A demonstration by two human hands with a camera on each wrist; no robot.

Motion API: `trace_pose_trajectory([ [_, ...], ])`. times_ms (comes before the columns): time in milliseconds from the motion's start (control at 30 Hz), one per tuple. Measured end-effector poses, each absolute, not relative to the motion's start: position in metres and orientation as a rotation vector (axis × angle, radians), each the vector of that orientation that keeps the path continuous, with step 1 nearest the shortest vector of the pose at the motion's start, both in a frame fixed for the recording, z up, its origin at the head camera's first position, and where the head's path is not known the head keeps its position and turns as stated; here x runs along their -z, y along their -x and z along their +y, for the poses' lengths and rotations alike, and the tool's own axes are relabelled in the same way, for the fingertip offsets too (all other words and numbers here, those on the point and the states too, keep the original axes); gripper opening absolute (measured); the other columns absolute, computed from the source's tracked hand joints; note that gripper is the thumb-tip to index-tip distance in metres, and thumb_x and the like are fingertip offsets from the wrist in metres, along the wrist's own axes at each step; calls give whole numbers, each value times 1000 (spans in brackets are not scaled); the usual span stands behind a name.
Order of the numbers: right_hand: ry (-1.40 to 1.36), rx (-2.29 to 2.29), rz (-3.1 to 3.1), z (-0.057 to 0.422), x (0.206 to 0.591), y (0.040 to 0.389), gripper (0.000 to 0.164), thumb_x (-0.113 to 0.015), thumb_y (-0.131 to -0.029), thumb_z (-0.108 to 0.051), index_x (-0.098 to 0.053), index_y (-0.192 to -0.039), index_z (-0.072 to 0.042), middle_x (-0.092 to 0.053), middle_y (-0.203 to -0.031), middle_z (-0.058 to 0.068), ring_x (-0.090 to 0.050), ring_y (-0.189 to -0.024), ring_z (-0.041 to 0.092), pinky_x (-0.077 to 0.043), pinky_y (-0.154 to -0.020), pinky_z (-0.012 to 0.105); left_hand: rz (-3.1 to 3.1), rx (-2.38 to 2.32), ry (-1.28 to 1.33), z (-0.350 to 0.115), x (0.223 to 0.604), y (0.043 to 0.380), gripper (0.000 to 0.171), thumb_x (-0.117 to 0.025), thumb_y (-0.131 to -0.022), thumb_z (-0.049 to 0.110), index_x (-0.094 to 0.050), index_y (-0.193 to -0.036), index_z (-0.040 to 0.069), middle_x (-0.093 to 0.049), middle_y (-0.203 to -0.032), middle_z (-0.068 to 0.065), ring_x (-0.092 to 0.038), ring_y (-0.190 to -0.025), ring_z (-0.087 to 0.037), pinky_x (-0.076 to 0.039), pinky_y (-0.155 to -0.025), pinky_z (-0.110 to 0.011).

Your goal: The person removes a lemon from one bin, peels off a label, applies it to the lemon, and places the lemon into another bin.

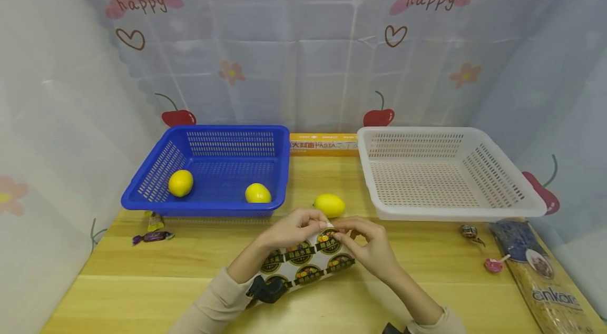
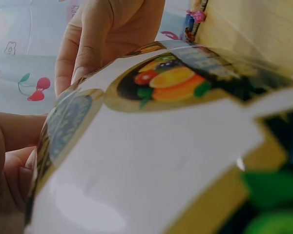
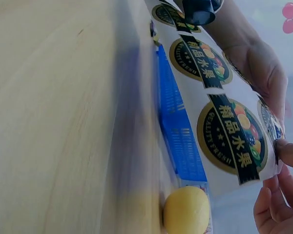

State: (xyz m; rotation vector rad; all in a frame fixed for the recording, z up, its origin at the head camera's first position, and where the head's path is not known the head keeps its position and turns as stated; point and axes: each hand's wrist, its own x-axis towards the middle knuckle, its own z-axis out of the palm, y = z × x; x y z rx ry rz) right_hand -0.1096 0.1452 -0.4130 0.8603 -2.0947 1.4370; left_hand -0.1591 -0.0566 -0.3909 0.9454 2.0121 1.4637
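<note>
A sheet of round fruit-label stickers [image 1: 308, 260], white with black-and-gold circles, is held up at a tilt above the table. My left hand [image 1: 295, 229] pinches its upper edge. At the upper right corner my right hand [image 1: 372, 247] pinches the sheet between thumb and fingers, as the right wrist view also shows. Whether a sticker is lifting there cannot be made out. Just beyond the hands lies a lemon [image 1: 329, 205]. The curved sheet [image 2: 136, 161] fills much of the left wrist view and hides part of the left hand's fingers.
A blue basket [image 1: 204, 211] at the left holds two lemons; a white basket [image 1: 455, 214] stands at the right. Between them lies a pasta box [image 1: 323, 145]. Wrapped candies [image 1: 154, 236] lie at left, lollipops [image 1: 494, 264] and a pasta bag [image 1: 545, 281] at right.
</note>
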Motion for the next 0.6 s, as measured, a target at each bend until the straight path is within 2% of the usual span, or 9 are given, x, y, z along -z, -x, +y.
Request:
trace_pose_trajectory([
  [267, -790, -1411, -2101, 137, 392, 96, 21, -71, -64, 22, -67, -79, 8, -68, -74, 17, -60, -59, 16, -50, -55, 22, 2045, -1496, -990, -55, 395, 158, 21, -45, -97, 8, -61, -97, -6, -32, -55, 10, -25, -42, -2, -22, -39, -18],
  [433, -756, -1314, -2093, 141, 412, 105, 25, -75, -62, 18, -68, -79, 2, -69, -73, 11, -62, -63, 16, -49, -56, 24, 2074, -1491, -908, -52, 394, 157, 22, -47, -96, 7, -63, -100, -6, -34, -55, 7, -24, -43, -3, -22, -40, -18],
  [600, -698, -1308, -2172, 145, 422, 109, 20, -77, -68, 8, -68, -80, -5, -70, -77, 5, -63, -68, 14, -52, -58, 27, 2094, -1492, -861, -50, 396, 156, 21, -49, -96, 7, -63, -102, -7, -34, -55, 6, -23, -42, -3, -21, -39, -18],
])
